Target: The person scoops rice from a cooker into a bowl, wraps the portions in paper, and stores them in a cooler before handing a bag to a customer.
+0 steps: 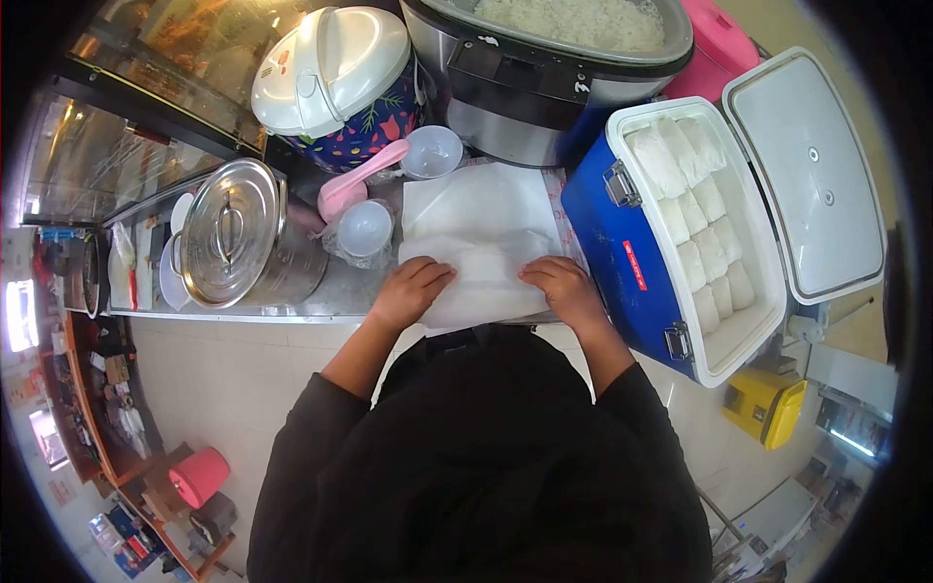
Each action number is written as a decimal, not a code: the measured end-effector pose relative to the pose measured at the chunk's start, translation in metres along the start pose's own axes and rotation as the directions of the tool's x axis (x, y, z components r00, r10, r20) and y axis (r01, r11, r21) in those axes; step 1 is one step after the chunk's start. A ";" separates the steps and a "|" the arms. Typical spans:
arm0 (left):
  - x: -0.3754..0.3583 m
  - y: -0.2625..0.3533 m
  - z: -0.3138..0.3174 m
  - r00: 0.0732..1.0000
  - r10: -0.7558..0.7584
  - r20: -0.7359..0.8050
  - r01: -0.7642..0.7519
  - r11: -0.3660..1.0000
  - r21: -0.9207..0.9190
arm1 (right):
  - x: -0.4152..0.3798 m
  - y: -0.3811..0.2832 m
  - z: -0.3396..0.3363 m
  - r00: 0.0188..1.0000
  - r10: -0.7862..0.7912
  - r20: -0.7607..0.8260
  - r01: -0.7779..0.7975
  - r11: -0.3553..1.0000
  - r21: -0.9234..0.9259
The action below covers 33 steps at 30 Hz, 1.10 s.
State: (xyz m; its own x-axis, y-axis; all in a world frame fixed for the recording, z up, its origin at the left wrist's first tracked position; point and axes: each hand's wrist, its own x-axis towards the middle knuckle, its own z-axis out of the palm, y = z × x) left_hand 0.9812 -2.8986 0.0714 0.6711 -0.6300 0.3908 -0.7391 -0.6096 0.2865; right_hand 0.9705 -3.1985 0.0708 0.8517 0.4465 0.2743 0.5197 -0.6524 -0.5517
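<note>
White wrapping paper (476, 204) lies on the counter in front of me, its near part folded over a low bulge whose contents are hidden. My left hand (413, 290) pinches the left side of the fold with curled fingers. On the right side, my right hand (564, 289) grips the same fold between thumb and fingers. Just beyond the paper's left edge sit a white bowl (365, 229) on clear plastic and another white bowl (432, 153). A pink scoop (350, 185) rests beside them.
At the right stands an open blue cooler box (622, 262) with rows of white wrapped packets (695, 214). Behind the paper is a large cooker (520, 107) of white rice (573, 21). A floral rice cooker (340, 78) and a lidded steel pot (230, 233) stand left.
</note>
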 end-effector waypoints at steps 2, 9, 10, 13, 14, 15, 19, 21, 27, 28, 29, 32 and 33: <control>-0.010 -0.006 0.016 0.998 -0.042 0.045 0.045 0.997 -0.064 | -0.004 0.008 0.013 0.999 0.026 0.031 -0.028 0.998 0.062; -0.007 0.005 0.009 0.999 -0.054 0.004 0.054 0.980 -0.193 | 0.003 -0.005 0.002 0.994 0.007 0.108 -0.019 0.994 0.112; -0.009 0.003 0.013 0.999 -0.034 0.009 0.035 0.981 -0.190 | -0.001 0.001 0.008 0.994 0.001 0.111 -0.013 0.994 0.107; -0.010 -0.010 0.026 0.997 -0.049 0.065 0.061 0.980 -0.191 | 0.001 0.014 0.018 0.982 0.088 0.167 -0.106 0.989 0.100; -0.010 -0.014 0.030 0.988 -0.102 0.118 0.124 0.972 -0.198 | 0.004 0.015 0.018 0.958 0.190 0.217 -0.215 0.972 0.099; -0.009 -0.018 0.031 0.973 -0.154 0.171 0.187 0.961 -0.201 | 0.012 0.011 0.016 0.920 0.289 0.265 -0.323 0.942 0.092; 0.029 -0.008 0.023 0.812 -0.498 0.305 0.567 0.796 -0.209 | 0.056 -0.002 0.013 0.874 0.455 0.173 -0.465 0.885 0.023; 0.042 -0.007 0.024 0.859 -0.506 0.079 0.510 0.829 -0.231 | 0.067 0.005 0.020 0.945 0.327 0.005 -0.325 0.940 -0.100; 0.044 -0.025 0.017 0.972 -0.181 0.148 0.168 0.981 0.097 | 0.086 0.011 0.007 0.843 0.349 0.410 -0.296 0.937 -0.188; 0.040 -0.026 0.023 0.977 -0.181 0.116 0.170 0.980 0.103 | 0.080 0.013 0.011 0.858 0.355 0.372 -0.321 0.935 -0.153; 0.031 -0.023 0.031 0.979 -0.183 0.087 0.173 0.979 0.108 | 0.068 0.015 0.019 0.869 0.364 0.335 -0.344 0.931 -0.118; 0.017 -0.002 0.041 0.968 -0.249 0.039 0.239 0.957 0.165 | 0.035 -0.003 0.035 0.946 0.305 0.108 -0.306 0.952 -0.010; 0.017 0.006 0.044 0.961 -0.277 0.027 0.266 0.944 0.193 | 0.029 -0.010 0.039 0.963 0.270 0.004 -0.270 0.963 0.018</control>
State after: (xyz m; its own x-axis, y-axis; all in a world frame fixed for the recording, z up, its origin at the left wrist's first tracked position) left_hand 0.9905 -2.9339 0.0412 0.8507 -0.4497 0.2723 -0.5080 -0.8363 0.2061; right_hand 0.9879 -3.1550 0.0532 0.9600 0.2563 0.1126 0.2694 -0.7372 -0.6196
